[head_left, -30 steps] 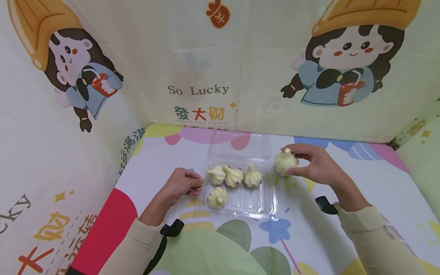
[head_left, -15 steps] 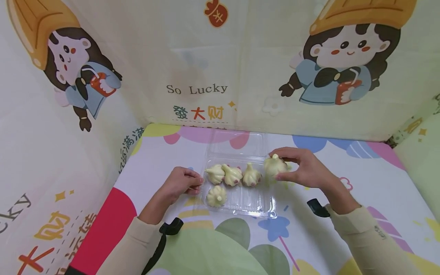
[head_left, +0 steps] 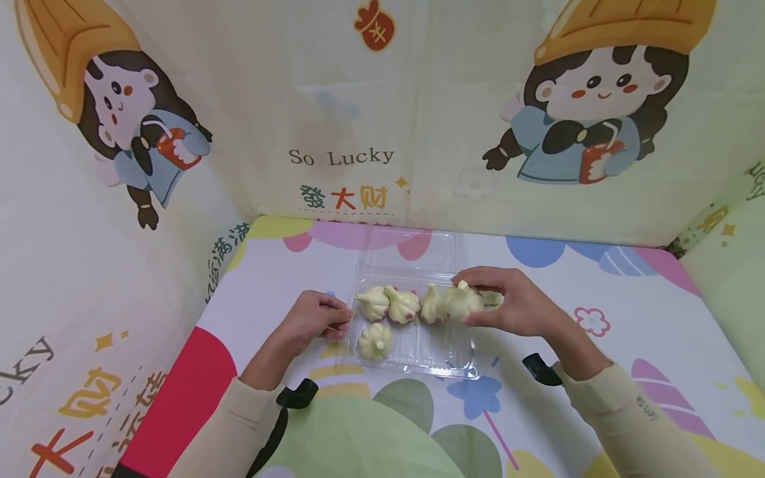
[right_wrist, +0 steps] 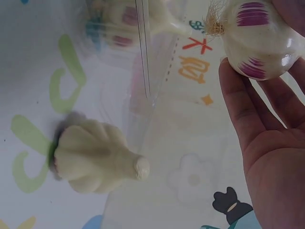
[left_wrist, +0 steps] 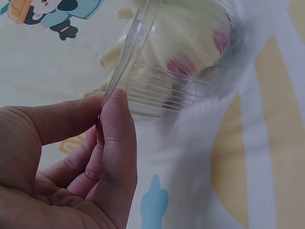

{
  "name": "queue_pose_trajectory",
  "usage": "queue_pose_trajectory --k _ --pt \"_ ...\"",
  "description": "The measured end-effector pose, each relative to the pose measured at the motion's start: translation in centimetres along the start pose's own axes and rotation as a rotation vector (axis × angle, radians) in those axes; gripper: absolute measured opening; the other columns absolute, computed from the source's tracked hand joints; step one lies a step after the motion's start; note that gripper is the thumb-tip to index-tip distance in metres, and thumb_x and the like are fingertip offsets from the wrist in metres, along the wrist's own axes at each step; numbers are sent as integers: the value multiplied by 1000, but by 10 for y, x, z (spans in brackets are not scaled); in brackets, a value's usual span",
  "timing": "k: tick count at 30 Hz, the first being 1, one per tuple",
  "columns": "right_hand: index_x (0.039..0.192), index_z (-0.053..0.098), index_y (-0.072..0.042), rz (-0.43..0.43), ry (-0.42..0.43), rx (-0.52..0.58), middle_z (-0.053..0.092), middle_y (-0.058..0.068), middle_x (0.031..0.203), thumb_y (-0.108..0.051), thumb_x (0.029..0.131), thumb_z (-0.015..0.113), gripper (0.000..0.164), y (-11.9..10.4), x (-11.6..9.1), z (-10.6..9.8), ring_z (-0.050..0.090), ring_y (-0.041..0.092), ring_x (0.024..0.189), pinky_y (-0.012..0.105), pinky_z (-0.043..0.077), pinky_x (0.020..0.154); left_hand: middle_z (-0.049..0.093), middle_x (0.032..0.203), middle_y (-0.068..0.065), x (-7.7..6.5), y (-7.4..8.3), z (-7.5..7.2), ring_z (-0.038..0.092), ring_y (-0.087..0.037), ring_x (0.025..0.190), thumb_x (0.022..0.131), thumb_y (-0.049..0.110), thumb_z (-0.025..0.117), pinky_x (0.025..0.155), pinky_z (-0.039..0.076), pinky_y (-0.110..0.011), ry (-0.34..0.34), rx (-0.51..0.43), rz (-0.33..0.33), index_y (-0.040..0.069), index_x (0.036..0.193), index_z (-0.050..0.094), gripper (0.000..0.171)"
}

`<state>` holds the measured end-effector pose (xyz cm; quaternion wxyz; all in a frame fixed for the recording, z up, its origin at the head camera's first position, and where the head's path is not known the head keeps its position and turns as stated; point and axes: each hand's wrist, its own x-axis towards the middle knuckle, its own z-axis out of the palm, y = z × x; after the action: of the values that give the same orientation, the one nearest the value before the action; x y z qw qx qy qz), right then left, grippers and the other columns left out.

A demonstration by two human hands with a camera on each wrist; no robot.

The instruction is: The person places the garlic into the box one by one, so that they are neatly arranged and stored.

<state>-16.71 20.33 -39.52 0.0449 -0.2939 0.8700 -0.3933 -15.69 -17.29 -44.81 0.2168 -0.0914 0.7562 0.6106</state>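
My left hand (head_left: pixel 317 315) pinches the left rim of a clear plastic clamshell box (head_left: pixel 412 366) between thumb and fingers; the left wrist view shows the rim (left_wrist: pixel 125 67) between them. Several cream garlic bulbs with purple streaks lie in the box: a row along its back half and one bulb (head_left: pixel 375 341) at the front left. Over the box's right side, my right hand (head_left: pixel 516 305) grips another garlic bulb (right_wrist: pixel 259 38) between thumb and fingers, its roots showing. In the head view that bulb overlaps the rightmost one (head_left: pixel 431 304) in the row.
One more garlic bulb (right_wrist: pixel 95 157) lies on the table just right of the box, partly hidden behind my right hand in the head view. The box's lid (head_left: pixel 412 251) is folded back towards the wall. A patterned cloth (head_left: pixel 538 411) covers the table; printed curtains (head_left: pixel 442 119) surround it.
My right hand has carried its garlic bulb leftward, from beside the box to over its right side. The bulb on the table has come into sight behind it. My left hand stays put.
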Motion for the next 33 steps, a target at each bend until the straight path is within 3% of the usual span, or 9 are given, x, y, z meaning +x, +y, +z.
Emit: queue_pose_trajectory --k 3,6,18,26,33 --pt "125 74 -16 -19 -6 23 73 3 128 -17 77 94 52 -2 0 3 66 9 111 23 62 89 71 76 -7 -1 0 0 69 -10 65 97 6 72 64 65 -24 4 1 -2 -10 105 70 18" --pt "124 74 -17 -27 -12 31 74 4 128 -16 76 94 52 -3 1 9 66 10 114 18 59 92 71 76 -7 -1 0 0 68 -10 65 97 6 72 64 65 -24 8 -2 -7 -10 104 70 18" --pt "125 74 -14 -66 -55 45 73 8 131 -15 77 94 52 -7 7 26 67 31 123 24 60 96 71 76 -7 1 -2 0 68 -10 63 96 7 73 63 65 -24 15 2 -11 -9 105 70 19" --pt "125 75 -20 -65 -80 58 73 3 131 -14 76 94 53 -9 10 35 68 26 122 24 59 98 72 77 -9 2 -3 0 68 -10 64 96 6 73 63 65 -25 15 -13 -9 -9 104 70 17" --pt "123 74 -19 -146 -68 43 75 4 127 -10 71 95 56 -9 11 45 69 19 120 22 56 102 71 76 -8 2 -4 0 68 -11 64 96 6 72 63 65 -26 10 -15 -5 -10 104 70 18"
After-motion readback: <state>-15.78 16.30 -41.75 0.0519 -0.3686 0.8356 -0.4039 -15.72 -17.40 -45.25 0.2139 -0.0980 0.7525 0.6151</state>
